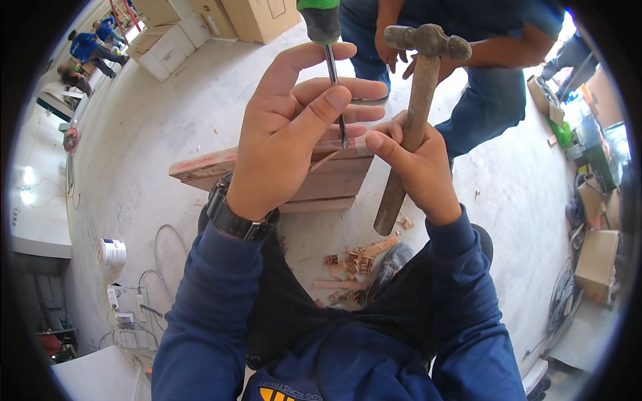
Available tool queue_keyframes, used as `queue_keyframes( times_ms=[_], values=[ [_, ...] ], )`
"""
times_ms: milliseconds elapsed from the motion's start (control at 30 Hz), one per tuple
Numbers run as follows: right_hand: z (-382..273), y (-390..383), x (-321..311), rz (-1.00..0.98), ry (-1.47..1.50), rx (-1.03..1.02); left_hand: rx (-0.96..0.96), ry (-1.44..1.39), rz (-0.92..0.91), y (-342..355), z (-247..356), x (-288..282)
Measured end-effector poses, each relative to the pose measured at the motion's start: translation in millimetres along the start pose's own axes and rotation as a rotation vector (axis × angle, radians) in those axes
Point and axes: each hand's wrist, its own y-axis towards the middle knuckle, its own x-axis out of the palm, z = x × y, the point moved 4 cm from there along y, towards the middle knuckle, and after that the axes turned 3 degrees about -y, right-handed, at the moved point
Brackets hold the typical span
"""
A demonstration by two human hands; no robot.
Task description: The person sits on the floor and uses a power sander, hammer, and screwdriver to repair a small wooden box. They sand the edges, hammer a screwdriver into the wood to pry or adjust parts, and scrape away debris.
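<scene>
Screwdriver (323,27) x1, pinched btwn L fingers (366,89); hammer (420,97) x1, gripped in R fingers (389,151).

Workshop: hammer (422,93), wood scraps (359,261)

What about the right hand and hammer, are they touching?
Touching. The head view shows the right hand gripping the hammer, thumb across it.
</scene>
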Motion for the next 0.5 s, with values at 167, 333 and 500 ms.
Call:
queue_keyframes(
  times_ms=[167,333,500],
  values=[
    [-0.3,0.6,-0.3,0.014,0.011,0.006,0.014,0.011,-0.034,2.2,0.6,-1.0],
    [-0.7,0.9,-0.5,0.003,0.003,0.008,0.022,0.017,-0.044,2.7,-0.3,0.1],
    [-2.1,0.9,-0.1,0.006,0.002,0.005,0.034,0.032,-0.019,3.2,-0.4,0.1]
  ],
)
